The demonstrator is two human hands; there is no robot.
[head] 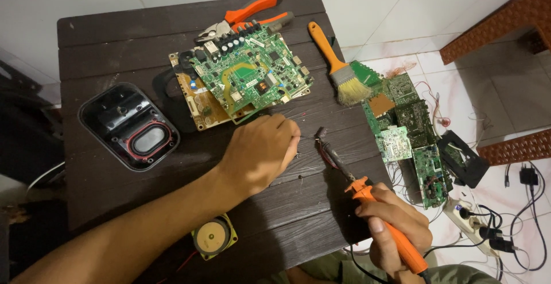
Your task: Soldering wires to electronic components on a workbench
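Soldering iron (367, 203) sits gripped in your right hand (393, 226), long axis running from five o'clock to its tip at eleven o'clock. Your left hand (261, 149) pinches a thin wire (307, 139) on the dark table (115, 43). Green circuit boards (247, 74) lie at twelve o'clock, carrying a small white label.

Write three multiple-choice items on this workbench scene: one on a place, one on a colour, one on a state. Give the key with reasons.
1. Where does the paintbrush lie?
A. Right of the stacked circuit boards
B. Inside the speaker housing
C. On the floor

2. What colour is the soldering iron handle?
A. Blue
B. Orange
C. Green

3. What is the right hand doing?
A. Resting open and empty
B. Holding the pliers
C. Gripping the soldering iron

Key: 1 A, the brush rests on the table beside the boards. 2 B, the grip is plainly orange. 3 C, its fingers wrap the handle.
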